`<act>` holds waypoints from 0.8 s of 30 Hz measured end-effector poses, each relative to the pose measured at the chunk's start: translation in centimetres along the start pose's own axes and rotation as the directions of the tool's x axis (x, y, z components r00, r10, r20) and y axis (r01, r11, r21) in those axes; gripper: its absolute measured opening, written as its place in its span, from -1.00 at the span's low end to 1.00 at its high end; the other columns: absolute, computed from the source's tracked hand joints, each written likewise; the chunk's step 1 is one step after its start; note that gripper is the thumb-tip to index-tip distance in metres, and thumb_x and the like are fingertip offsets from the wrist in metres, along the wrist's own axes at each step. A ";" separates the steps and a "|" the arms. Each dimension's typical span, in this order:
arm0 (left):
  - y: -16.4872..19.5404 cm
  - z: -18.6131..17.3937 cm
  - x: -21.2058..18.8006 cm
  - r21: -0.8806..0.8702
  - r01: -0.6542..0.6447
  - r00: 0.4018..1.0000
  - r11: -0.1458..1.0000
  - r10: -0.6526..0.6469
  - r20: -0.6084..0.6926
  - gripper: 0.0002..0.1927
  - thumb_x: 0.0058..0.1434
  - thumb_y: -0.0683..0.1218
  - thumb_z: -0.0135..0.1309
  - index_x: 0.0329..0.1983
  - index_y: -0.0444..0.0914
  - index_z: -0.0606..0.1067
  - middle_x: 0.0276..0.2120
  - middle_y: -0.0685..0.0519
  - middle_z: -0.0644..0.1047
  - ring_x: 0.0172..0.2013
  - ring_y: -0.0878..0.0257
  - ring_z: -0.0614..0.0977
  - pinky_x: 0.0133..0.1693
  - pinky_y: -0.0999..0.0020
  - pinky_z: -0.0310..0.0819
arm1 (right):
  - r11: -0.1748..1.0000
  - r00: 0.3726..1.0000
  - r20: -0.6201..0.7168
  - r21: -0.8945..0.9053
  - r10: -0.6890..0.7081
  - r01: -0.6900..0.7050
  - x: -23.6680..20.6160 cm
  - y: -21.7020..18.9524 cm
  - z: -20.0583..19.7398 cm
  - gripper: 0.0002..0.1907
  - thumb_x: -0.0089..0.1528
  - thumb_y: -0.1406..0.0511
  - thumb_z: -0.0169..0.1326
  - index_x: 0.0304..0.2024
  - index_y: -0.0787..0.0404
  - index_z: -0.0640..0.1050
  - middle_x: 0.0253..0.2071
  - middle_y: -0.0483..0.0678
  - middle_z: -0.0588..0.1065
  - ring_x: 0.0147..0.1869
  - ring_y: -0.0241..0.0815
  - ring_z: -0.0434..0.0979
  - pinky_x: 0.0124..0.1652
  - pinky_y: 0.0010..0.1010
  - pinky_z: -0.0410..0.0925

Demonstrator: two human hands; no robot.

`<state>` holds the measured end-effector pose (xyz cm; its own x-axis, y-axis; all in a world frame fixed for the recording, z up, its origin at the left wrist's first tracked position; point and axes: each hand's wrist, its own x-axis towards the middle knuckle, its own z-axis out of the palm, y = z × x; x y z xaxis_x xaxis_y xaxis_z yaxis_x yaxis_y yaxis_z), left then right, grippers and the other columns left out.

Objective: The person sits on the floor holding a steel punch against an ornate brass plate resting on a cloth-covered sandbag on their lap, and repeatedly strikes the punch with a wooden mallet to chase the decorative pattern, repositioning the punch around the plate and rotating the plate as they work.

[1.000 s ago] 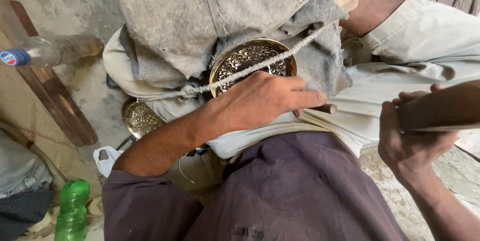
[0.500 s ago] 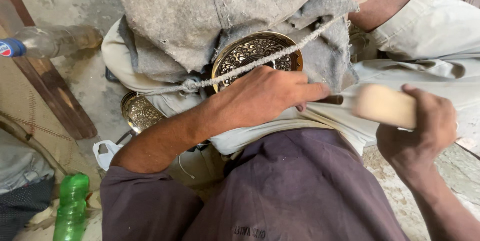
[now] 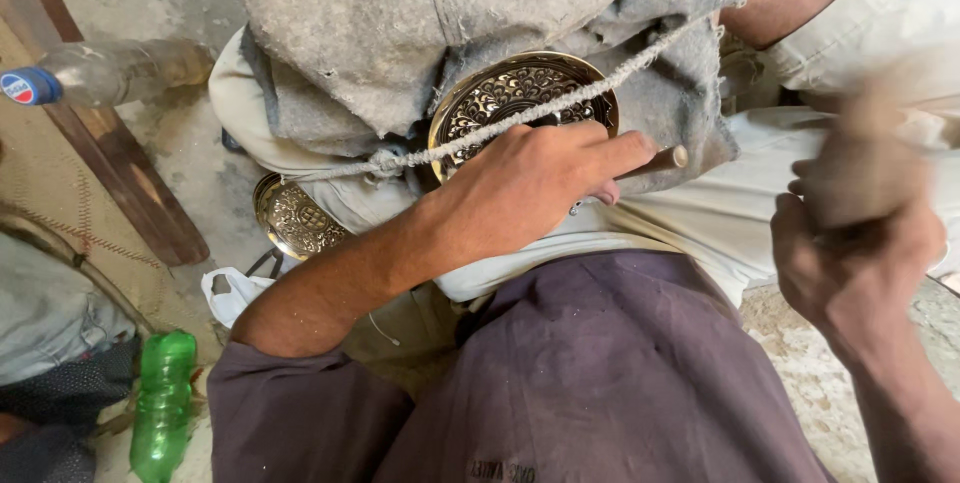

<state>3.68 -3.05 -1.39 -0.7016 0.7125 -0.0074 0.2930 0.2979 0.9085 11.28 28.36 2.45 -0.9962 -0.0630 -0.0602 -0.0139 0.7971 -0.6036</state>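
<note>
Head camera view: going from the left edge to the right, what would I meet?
Clear plastic bottle → green bottle → small engraved brass dish → large engraved brass plate → left hand holding a thin tool → blurred right hand.

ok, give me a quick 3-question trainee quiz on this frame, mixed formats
1. True or false: the cord runs across the brass plate.
2. Which hand is blurred? A) left hand B) right hand
3. Fill in: the green bottle lies at the lower ____ of the picture.

Key:
1. True; it crosses the plate slantwise.
2. B; the right hand is smeared, so what it holds is unclear. The left hand rests at the plate, gripping a thin tool.
3. left
</note>
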 end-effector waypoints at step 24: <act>0.1 0.5 -0.5 -0.075 0.142 0.981 0.987 -0.151 -0.122 -0.74 0.42 -0.32 -0.09 0.15 -0.30 0.38 -0.26 -0.11 0.56 -0.11 0.09 0.75 -0.31 0.46 0.72 | 0.859 0.954 0.273 -0.451 -0.125 0.241 5.2 -4.7 -0.9 -0.50 0.16 0.61 0.11 0.17 0.38 0.46 -0.20 0.19 0.51 -0.20 0.03 0.55 -0.15 -0.22 0.46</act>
<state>4.36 -3.04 -1.56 -0.8115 0.5768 -0.0934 0.1404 0.3476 0.9271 6.09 24.82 5.64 -0.9252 -0.3233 -0.1987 -0.2912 0.9406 -0.1747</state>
